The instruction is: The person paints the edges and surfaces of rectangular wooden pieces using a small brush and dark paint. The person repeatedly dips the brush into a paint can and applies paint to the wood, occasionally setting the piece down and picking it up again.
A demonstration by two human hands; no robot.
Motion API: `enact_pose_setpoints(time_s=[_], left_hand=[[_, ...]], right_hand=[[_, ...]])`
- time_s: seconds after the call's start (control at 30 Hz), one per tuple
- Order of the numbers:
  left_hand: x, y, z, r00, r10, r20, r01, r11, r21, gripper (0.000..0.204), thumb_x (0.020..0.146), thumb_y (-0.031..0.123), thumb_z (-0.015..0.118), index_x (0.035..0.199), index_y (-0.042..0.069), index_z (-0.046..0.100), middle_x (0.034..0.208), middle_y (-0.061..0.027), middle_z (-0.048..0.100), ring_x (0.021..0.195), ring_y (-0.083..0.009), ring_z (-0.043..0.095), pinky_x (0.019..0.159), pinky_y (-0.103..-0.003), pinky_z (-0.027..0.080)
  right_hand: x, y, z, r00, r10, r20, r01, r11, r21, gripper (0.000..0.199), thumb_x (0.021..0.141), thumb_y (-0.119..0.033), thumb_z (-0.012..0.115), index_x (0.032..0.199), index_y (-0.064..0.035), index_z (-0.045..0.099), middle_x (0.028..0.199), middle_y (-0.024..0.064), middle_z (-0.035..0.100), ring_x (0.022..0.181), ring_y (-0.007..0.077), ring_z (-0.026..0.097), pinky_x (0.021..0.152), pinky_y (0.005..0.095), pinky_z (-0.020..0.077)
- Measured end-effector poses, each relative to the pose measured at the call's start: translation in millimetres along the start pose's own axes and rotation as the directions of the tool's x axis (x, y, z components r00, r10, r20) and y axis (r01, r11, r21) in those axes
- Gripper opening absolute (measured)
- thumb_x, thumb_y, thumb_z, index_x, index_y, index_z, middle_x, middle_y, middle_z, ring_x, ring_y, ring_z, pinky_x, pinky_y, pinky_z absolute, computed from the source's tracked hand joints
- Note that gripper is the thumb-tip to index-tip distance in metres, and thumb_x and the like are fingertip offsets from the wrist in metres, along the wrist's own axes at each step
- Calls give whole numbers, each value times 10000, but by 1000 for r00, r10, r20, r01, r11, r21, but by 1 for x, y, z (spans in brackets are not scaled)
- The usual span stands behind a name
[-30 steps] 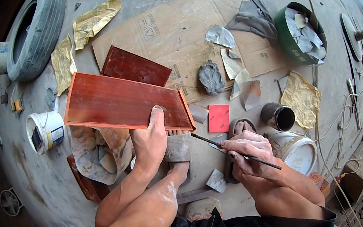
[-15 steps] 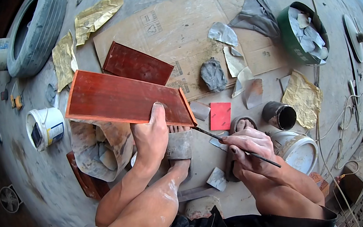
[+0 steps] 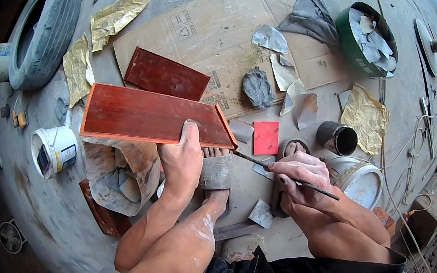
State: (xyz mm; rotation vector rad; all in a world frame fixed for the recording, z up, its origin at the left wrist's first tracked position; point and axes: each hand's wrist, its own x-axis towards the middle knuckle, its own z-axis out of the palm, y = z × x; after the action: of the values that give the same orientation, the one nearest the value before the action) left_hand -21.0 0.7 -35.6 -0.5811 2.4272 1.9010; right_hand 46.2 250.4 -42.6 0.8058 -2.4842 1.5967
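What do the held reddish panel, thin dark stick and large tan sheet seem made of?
Reddish panel: probably varnished wood, from its faint streaks and slight sheen. Thin dark stick: looks smooth; its dark surface leaves wood or plastic open. Large tan sheet: likely matte cardboard, creased and printed.

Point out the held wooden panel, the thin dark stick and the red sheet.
Held wooden panel (image 3: 149, 114), head view: middle of its flat face.
Thin dark stick (image 3: 252, 159), head view: shaft, toward its upper end.
Red sheet (image 3: 266, 137), head view: middle of its surface.
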Motion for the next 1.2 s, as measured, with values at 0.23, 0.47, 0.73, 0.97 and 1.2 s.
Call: enact_pose_setpoints(time_s=[0.23,0.47,0.73,0.97,1.2], left_hand=[[-1,-2,-2,1000,-19,-19,19,1000,-13,171,956,75,563,1036,-54,642,1000,-109,687,909,-210,640,833,-361,495],[2,3,-4,992,-129,10,127,962,-240,164,953,52,596,1095,-21,633,1062,-59,649,984,-162,607,897,-336,479],[-2,2,-1,944,-251,214,328,796,-509,408,939,45,627,1332,-12,535,1245,-95,613,1101,-200,619,962,-374,512],[-10,9,-1,962,-124,243,226,862,-455,492,954,70,624,1422,37,474,1323,-76,580,1178,-201,587,1017,-383,486],[-10,15,4,928,-228,294,357,769,-530,485,926,22,646,1386,40,493,1272,-80,596,1138,-206,597,1013,-369,481]], right_hand=[[-2,1,0,997,12,-71,-12,1000,1,323,793,109,705,1098,8,672,997,122,739,802,251,702,696,338,547],[-1,-4,-7,945,258,-200,-213,952,221,189,916,71,570,1059,39,689,986,152,735,750,238,672,716,334,532],[-47,17,-111,626,475,-618,-685,714,-145,116,1017,-62,538,1003,8,630,766,80,669,704,115,628,645,275,502],[-87,40,-124,568,745,-351,-823,504,-262,157,995,-93,557,1011,9,674,738,124,699,659,196,671,617,322,519],[-106,64,-104,700,688,-190,-662,525,-535,200,894,-152,676,1073,-117,757,814,228,669,805,426,661,743,507,524]])
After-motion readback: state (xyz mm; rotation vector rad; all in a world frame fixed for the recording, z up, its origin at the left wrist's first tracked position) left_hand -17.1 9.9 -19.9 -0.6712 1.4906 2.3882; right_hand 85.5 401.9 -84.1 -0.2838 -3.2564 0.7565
